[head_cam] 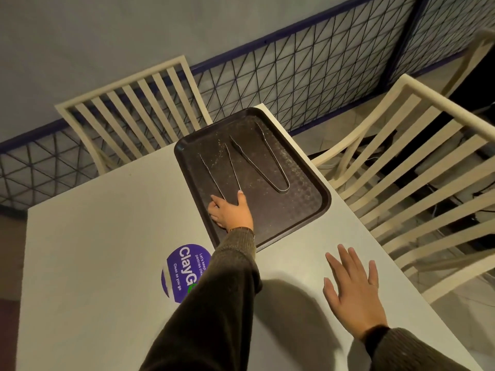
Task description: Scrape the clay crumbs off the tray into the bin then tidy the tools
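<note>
A dark brown tray (297,210) lies at the far right part of the white table, dusted with pale clay crumbs (219,145). Two metal tongs rest on it: the left tongs (214,172) and the right tongs (265,162), both with tips pointing away from me. My left hand (230,212) reaches onto the tray and closes on the near, hinge end of the left tongs. My right hand (353,287) hovers flat over the table near the tray's front corner, fingers spread, holding nothing. No bin is in view.
A round purple "ClayGo" sticker (182,274) sits on the white table (93,263). Two cream slatted chairs stand around it, one behind (134,103) and one to the right (417,167). A dark wire-mesh fence (308,84) runs behind.
</note>
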Motion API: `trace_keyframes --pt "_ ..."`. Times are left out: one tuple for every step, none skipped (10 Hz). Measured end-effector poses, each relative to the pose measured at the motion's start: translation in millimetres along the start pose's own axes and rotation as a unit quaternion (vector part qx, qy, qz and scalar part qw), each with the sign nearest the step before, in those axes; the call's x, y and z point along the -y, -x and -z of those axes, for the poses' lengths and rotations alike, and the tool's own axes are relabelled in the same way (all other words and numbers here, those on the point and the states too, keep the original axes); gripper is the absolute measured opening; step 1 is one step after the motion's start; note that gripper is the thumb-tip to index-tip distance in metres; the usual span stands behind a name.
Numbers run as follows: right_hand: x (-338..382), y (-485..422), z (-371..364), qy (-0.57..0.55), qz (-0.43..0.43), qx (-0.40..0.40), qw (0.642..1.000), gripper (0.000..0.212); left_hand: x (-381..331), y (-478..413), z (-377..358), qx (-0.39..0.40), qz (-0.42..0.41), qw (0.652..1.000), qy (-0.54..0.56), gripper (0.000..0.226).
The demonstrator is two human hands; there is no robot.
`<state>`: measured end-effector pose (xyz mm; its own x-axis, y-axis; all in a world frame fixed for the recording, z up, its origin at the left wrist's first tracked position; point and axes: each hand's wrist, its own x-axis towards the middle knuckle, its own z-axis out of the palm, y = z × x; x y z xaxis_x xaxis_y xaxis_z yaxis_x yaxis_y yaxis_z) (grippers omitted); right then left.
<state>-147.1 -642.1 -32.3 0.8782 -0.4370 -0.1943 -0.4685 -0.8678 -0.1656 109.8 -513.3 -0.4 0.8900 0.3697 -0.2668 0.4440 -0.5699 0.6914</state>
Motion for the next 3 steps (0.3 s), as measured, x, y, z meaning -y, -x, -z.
trace_keyframes --pt "-0.4 -0.8 3.6 -0.009 0.004 0.005 1.0 0.051 0.8 6.7 29.8 0.021 -0.052 0.998 0.029 0.064" --pt "3.6 1.8 6.3 -0.024 0.014 -0.005 1.0 0.052 15.1 32.8 66.5 0.076 -0.189 0.979 -0.019 0.049" --pt "5.8 -0.8 9.2 -0.046 0.015 -0.007 0.999 0.051 43.8 71.8 98.7 0.157 -0.318 0.929 -0.108 0.042"
